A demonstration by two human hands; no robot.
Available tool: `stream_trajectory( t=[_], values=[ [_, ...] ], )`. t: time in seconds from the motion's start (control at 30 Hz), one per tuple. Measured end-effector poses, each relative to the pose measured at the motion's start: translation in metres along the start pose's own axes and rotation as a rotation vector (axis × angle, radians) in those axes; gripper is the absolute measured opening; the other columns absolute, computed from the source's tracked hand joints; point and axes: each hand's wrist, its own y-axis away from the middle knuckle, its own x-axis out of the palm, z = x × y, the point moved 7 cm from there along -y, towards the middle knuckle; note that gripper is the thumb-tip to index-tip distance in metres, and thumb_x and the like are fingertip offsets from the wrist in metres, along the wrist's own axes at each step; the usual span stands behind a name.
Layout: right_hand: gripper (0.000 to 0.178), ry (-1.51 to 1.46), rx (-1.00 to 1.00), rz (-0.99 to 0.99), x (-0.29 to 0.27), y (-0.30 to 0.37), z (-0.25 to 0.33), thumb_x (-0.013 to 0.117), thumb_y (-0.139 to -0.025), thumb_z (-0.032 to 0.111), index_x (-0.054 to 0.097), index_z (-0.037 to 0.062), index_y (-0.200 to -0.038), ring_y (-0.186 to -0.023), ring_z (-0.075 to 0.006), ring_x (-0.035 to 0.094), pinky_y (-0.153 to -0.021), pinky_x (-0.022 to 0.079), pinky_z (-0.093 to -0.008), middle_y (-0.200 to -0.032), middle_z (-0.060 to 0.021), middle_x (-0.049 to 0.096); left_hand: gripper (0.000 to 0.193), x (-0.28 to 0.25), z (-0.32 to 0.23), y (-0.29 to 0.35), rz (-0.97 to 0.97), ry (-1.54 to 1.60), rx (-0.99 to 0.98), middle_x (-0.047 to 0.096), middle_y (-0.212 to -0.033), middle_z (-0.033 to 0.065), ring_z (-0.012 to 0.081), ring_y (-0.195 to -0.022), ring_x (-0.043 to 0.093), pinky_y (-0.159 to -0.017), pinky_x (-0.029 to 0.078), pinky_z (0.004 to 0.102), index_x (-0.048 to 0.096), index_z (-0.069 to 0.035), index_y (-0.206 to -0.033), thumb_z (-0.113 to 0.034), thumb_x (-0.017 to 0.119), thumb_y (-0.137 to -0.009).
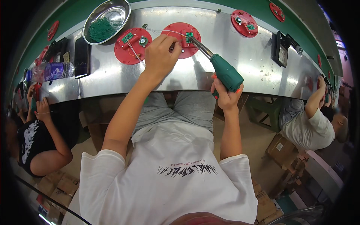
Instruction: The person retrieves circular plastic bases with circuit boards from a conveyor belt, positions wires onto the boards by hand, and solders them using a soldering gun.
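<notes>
My right hand point(227, 94) is wrapped round the green handle of a soldering iron point(227, 73). The iron's metal tip reaches up and left to a small green circuit board point(189, 37) on a round red plastic disc point(176, 28). Over the left part of that disc, my left hand point(161, 54) is closed in a pinch beside the board. What its fingertips hold is too small to make out. A thin pale wire runs above the hand to the board. Left of this hand lies a second red disc point(123, 52) with a circuit board, a round part and loose wires.
A steel bowl point(120, 14) of green wires point(103, 30) stands at the upper left, near a dark flat box point(82, 58) and a plastic bottle point(50, 72). Another red disc point(244, 23) and a black holder point(280, 49) are at the right. People work on both sides.
</notes>
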Motion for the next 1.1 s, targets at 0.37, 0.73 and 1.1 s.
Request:
stream_trajectory(
  t=[0.37,0.73,1.1],
  values=[
    [0.023,-0.017,0.156,0.005,-0.005,-0.003,-0.011,0.06,-0.09,0.001,0.061,-0.0065,-0.112,-0.056,-0.0164,0.06,-0.049,0.048,-0.0295,-0.087,-0.0117,0.064,0.009,0.001,0.002,0.0,-0.005,-0.016,0.024,0.066,-0.08,0.0101,0.0266,-0.068,0.066,-0.06,0.052,0.0369,0.07,-0.003,-0.085,-0.011,0.069,-0.083],
    [0.033,-0.131,0.025,-0.111,-0.013,0.002,0.002,0.059,-0.091,0.003,0.058,-0.009,-0.121,-0.058,-0.0198,0.061,-0.049,0.049,-0.0305,-0.101,-0.0198,0.066,0.009,0.0,-0.002,0.001,-0.012,-0.041,0.064,0.067,-0.081,0.0097,0.0258,-0.067,0.066,-0.06,0.052,0.0349,0.071,-0.004,-0.086,-0.012,0.069,-0.084],
    [0.036,-0.096,0.026,-0.071,-0.005,0.006,0.008,0.059,-0.091,0.003,0.058,-0.0087,-0.125,-0.058,-0.0181,0.061,-0.05,0.047,-0.0285,-0.105,-0.0193,0.068,0.008,-0.01,-0.009,0.003,-0.102,-0.014,0.147,0.068,-0.083,0.0115,0.0268,-0.068,0.066,-0.06,0.053,0.0349,0.07,-0.001,-0.085,-0.007,0.07,-0.08]
  ],
)
